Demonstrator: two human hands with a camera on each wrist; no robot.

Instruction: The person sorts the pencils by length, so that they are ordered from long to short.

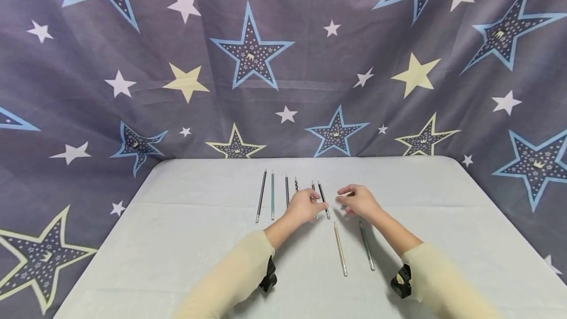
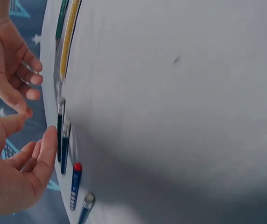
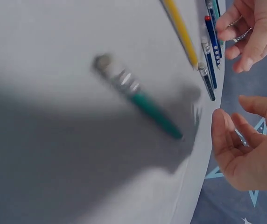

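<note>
My left hand (image 1: pixel 305 207) hovers over the right part of a row of pencils, thumb and fingers apart and nothing held. It partly hides a patterned pencil (image 1: pixel 296 184) and a dark pencil (image 1: pixel 287 190). Nearest its fingertips lies the row's rightmost black pencil (image 1: pixel 323 198). Just to the right, my right hand (image 1: pixel 359 201) is raised with loosely bent fingers, also holding nothing. A yellow pencil (image 1: pixel 340 250) and a green pencil (image 1: pixel 366 246) lie in front of the hands, eraser ends toward me. In the right wrist view the green pencil (image 3: pixel 154 113) looks blurred.
At the row's left end lie a black pencil (image 1: pixel 261 196) and a teal pencil (image 1: pixel 272 196). All rest on a white-covered table (image 1: pixel 186 240). Behind it hangs a grey curtain (image 1: pixel 301 87) with printed stars.
</note>
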